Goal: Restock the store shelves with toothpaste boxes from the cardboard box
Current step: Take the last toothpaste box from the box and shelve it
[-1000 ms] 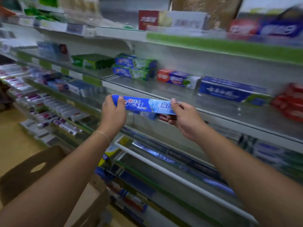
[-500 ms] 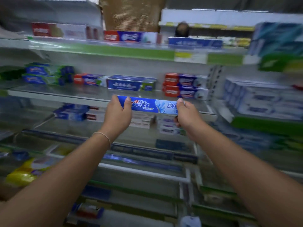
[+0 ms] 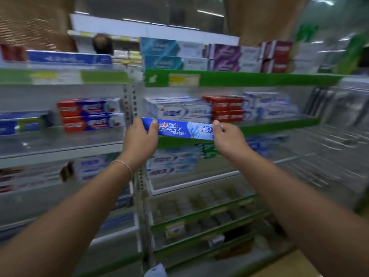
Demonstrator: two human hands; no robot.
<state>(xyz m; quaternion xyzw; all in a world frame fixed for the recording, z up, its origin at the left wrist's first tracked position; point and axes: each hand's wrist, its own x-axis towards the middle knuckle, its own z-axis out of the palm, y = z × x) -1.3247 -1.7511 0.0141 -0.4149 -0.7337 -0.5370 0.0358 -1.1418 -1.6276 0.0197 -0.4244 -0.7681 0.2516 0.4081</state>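
I hold a long blue Crest toothpaste box [image 3: 183, 130] level in front of the store shelves, at chest height. My left hand [image 3: 139, 138] grips its left end, thumb on the front face. My right hand [image 3: 227, 136] pinches its right end. The box hangs in front of the green-edged shelf [image 3: 279, 125] that carries white toothpaste boxes [image 3: 179, 109] and red ones [image 3: 225, 106]. The cardboard box is out of view.
To the left, a metal shelf [image 3: 60, 148] holds red-and-blue boxes [image 3: 89, 114] with bare room in front. A top shelf [image 3: 239, 78] carries teal, purple and red boxes. Lower shelves hold more stock. A person's head [image 3: 102, 44] shows beyond the top shelf. Wire racks [image 3: 329, 140] stand at right.
My view has swung to the right along the aisle, from the left shelf bay to the green-edged bay. Both hands keep the same hold on the blue box.
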